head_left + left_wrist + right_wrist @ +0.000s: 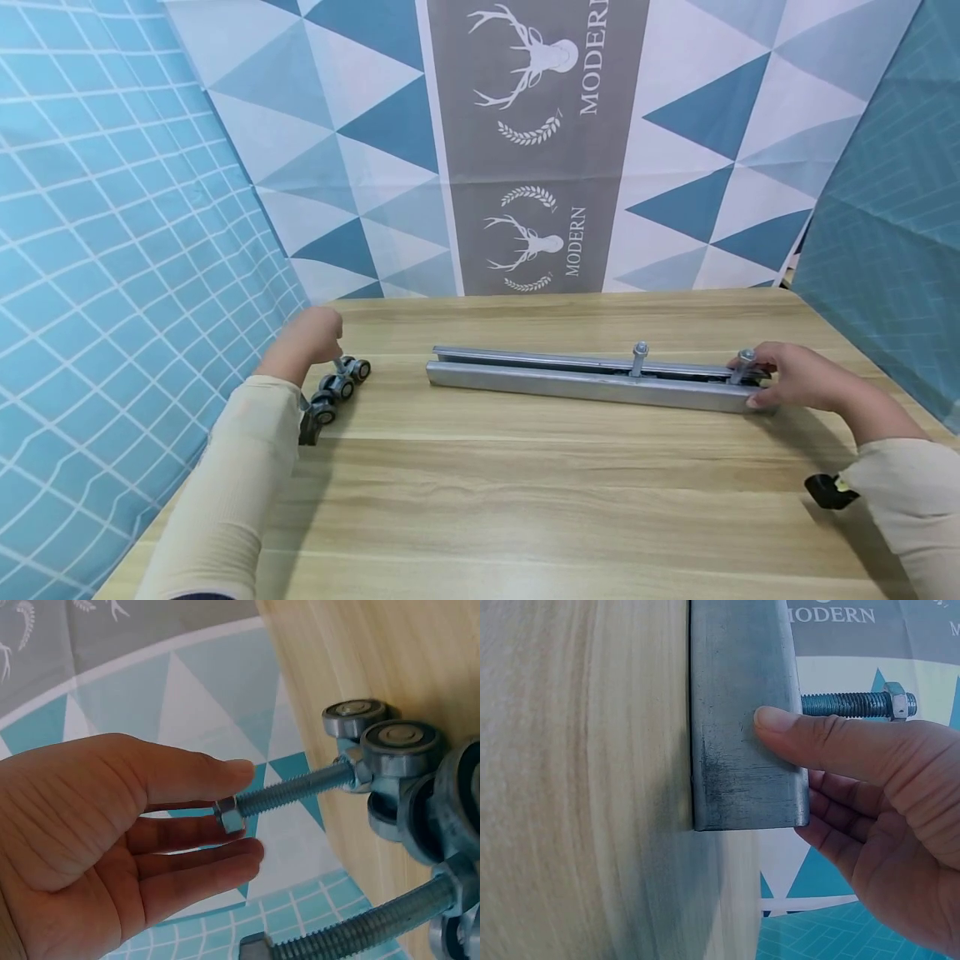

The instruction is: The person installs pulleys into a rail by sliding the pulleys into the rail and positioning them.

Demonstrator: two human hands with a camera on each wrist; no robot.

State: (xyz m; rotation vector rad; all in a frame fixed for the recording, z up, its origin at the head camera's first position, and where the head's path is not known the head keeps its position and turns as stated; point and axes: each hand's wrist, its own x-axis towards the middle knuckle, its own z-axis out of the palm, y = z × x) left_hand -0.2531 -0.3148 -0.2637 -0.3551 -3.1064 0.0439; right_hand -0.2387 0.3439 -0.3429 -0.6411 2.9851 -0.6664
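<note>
Metal rail [585, 387], right of centre: your right hand [806, 379], nearer, grips its right end. Long axis runs left toward the rollers [339, 386]; there your left hand [311, 333] straddles a bolt [296, 789], can't tell if pinched.

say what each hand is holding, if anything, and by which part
The right hand grips the metal rail by its right end. The left hand is at the nut on a roller bolt; whether it grips cannot be told.

L hand [97, 836] at nut [232, 817] of thr. bolt [296, 789], rollers [400, 747] & 2nd bolt [365, 921] nearby
</note>
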